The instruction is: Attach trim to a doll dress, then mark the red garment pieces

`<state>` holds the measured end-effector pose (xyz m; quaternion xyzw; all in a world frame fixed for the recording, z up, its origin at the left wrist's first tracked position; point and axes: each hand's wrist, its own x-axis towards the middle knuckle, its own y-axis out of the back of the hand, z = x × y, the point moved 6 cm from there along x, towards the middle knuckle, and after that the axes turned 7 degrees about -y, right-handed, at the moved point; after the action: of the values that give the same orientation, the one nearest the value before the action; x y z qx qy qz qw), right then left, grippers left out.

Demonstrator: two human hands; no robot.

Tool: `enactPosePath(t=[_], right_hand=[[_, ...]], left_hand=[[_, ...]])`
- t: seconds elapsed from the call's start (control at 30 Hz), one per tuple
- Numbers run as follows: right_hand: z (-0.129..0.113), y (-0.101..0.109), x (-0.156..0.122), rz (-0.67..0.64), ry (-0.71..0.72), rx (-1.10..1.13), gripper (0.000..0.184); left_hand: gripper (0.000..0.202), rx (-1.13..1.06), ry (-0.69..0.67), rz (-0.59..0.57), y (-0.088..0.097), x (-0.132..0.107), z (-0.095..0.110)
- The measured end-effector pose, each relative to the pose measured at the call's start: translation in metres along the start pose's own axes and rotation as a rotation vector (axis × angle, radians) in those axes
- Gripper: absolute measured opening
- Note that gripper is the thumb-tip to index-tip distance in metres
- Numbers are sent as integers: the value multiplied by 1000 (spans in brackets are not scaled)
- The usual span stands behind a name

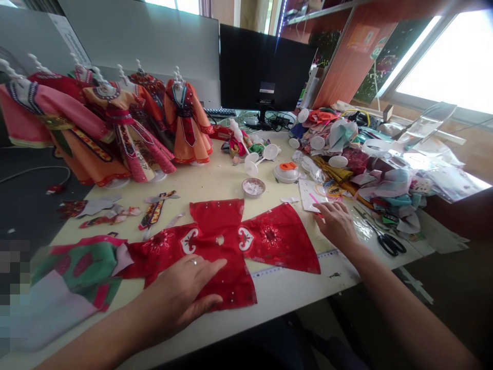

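A small red doll garment (227, 216) lies spread flat on the table, with white embroidery on its flared sleeves and a small hole at its centre. My left hand (185, 288) rests on the lower left of this garment, fingers stretched out and holding nothing. Farther right, my right hand (339, 226) has its fingers bent and drawn together at the edge of a white card (308, 194). A bit of red shows under those fingertips, too hidden to name. On the card lies a thin pink strip (314, 198). A ruler (327, 255) sits partly under the garment's right sleeve.
Black-handled scissors (391, 244) lie right of my right hand. A small bowl (253, 187) and a white round container (286, 172) stand behind the garment. Dressed doll forms (187, 123) fill the back left. Fabric scraps (385, 180) pile up right; green-and-pink cloth (82, 267) lies left.
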<state>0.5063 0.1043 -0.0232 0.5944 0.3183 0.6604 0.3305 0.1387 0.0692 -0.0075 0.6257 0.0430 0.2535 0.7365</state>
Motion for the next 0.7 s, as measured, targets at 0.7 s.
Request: enactPosePath(t=[0.7], right_hand=[[25,-10,16,61,-17,-95,19]], left_hand=[[20,-76,-252,-239,-20,93,31]])
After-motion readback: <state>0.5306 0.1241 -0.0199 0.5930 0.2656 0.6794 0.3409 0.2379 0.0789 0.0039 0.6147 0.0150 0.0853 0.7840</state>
